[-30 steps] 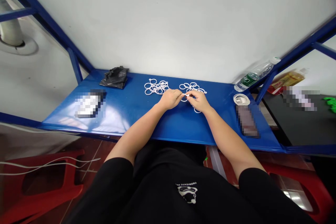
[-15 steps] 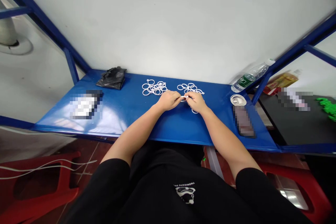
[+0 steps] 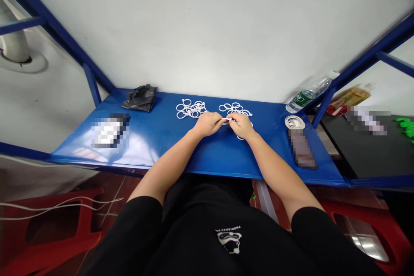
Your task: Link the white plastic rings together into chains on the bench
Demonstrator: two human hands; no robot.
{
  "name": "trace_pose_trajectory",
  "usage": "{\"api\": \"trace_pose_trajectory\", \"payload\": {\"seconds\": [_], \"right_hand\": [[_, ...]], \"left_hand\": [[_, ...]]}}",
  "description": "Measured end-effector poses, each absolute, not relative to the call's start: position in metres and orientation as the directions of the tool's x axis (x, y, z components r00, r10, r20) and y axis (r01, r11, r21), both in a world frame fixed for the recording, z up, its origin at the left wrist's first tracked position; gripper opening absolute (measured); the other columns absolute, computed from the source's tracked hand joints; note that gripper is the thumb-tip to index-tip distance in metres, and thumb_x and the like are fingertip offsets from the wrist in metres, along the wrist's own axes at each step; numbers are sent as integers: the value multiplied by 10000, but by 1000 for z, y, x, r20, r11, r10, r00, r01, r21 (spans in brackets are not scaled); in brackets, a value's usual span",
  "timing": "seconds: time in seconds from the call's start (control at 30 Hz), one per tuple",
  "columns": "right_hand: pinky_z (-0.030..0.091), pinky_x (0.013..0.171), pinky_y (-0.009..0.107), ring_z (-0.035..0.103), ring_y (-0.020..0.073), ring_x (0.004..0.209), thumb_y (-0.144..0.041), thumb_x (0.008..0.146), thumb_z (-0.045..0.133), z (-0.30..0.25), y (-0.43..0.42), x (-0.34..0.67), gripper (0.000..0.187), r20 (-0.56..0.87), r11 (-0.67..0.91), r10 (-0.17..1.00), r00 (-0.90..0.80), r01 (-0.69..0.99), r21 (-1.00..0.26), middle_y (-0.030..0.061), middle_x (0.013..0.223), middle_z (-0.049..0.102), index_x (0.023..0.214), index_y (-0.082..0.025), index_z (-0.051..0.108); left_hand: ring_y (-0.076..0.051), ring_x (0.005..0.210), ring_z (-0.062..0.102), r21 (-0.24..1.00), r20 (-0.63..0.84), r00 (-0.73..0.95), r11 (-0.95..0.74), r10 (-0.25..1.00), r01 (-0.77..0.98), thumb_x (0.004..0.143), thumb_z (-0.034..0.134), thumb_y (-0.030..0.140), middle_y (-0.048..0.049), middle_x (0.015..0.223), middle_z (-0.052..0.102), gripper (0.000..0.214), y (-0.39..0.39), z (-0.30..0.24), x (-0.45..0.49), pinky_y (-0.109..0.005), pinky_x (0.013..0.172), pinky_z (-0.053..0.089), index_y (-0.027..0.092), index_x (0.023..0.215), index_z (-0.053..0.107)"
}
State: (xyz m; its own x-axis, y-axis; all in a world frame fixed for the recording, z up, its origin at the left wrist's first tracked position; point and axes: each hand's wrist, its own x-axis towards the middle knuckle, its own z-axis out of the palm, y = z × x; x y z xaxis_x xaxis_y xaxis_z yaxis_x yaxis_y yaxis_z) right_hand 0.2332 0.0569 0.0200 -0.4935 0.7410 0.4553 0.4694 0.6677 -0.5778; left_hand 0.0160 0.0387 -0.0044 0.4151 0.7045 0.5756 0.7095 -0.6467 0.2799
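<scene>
My left hand (image 3: 208,123) and my right hand (image 3: 241,125) meet over the middle of a blue table (image 3: 181,146), fingers pinched together on one small white ring piece (image 3: 228,119) held between them. One heap of white plastic rings (image 3: 190,109) lies just behind my left hand. A second heap of white rings (image 3: 235,108) lies behind my right hand, partly hidden by it. One ring pokes out under my right wrist.
A crumpled black bag (image 3: 140,97) lies at the back left, a blurred flat object (image 3: 109,131) nearer left. At the right stand a plastic water bottle (image 3: 308,92), a round white coil (image 3: 294,122) and a dark blurred object (image 3: 301,148). Red stools (image 3: 48,228) flank my legs.
My hands have closed a little nearer to each other on the ring piece. The view has shifted slightly; the heaps have not moved.
</scene>
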Motion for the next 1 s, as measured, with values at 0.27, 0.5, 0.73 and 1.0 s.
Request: {"api": "trace_pose_trajectory", "payload": {"seconds": [0.27,0.5,0.73,1.0], "right_hand": [[561,973,393,745,246,1087,-196,911,540,27,58,236,396,488,643,765,-421,445,-623,46,1190,805,1243,-257,747],[565,834,357,755,226,924,-162,880,616,37,73,267,261,145,419,899,-413,718,-555,26,1089,826,1022,-261,812],[533,841,316,734,226,1041,-203,891,668,38,73,270,209,21,481,857,-516,783,-394,28,1172,808,1022,-259,822],[521,764,346,697,244,913,-144,854,627,36,68,259,198,217,506,863,-456,778,-374,67,1018,782,923,-233,789]], "left_hand": [[-229,1010,690,299,780,259,-704,569,645,1058,573,425,-116,1076,736,283,38,6,17,-404,890,545,221,899,687],[-238,938,664,446,759,-96,-408,644,796,956,714,377,-77,941,732,366,62,9,-46,-438,931,492,224,660,563],[-276,1008,661,487,562,-170,-157,809,859,886,793,446,-75,1007,770,383,62,4,-61,-486,1030,426,222,636,610],[-296,1049,693,485,601,-114,-247,791,839,968,703,418,-92,1039,797,325,62,4,-44,-545,1093,422,228,704,707]]}}
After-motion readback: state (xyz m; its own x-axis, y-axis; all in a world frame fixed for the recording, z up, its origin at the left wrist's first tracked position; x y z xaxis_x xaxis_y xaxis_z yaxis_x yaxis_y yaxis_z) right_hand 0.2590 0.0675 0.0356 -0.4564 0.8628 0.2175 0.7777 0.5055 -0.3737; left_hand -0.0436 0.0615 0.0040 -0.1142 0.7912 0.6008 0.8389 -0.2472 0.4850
